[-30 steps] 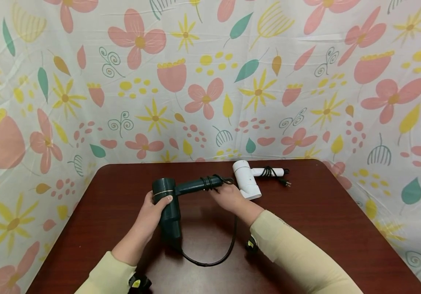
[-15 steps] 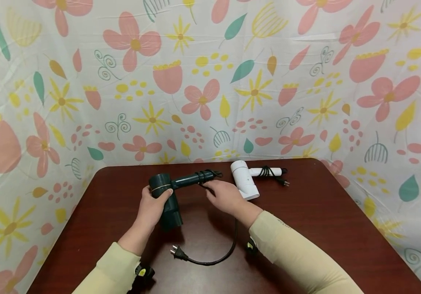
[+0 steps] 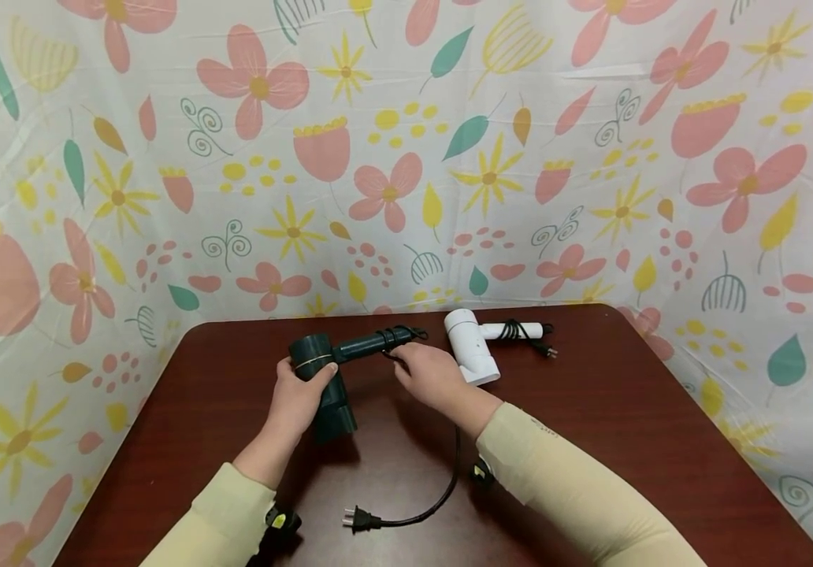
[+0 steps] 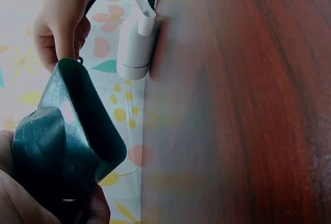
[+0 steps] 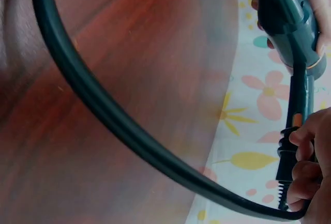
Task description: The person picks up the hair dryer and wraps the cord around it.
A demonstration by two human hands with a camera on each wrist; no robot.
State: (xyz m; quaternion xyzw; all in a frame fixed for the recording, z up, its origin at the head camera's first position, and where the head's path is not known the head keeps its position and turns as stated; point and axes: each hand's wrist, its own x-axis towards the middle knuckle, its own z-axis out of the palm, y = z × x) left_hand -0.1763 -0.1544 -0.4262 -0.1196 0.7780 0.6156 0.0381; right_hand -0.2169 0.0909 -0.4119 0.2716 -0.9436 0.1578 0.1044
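Observation:
A dark green hair dryer (image 3: 310,346) is held over the left half of the table. My left hand (image 3: 296,398) grips its barrel, thumb across the near side, nozzle tilted down towards me. The handle (image 3: 360,347) points right with black cord coiled around its end. Just below that end my right hand (image 3: 431,378) pinches the cord (image 5: 150,151), fingers curled by the coils in the right wrist view. From there the loose cord hangs in a curve, ending in a two-prong plug (image 3: 360,520) low over the table. The nozzle opening (image 4: 95,113) faces the left wrist camera.
A white hair dryer (image 3: 469,346) lies at the back of the brown table (image 3: 577,441), right of the green one. Black cord (image 3: 513,331) is wound around its handle. A flower-patterned cloth (image 3: 392,102) hangs behind the table's back edge.
The plug came into view from behind the nozzle, then shifted slightly right and towards me. My right hand moved a little left, below the handle end. The dryer's nozzle end rose.

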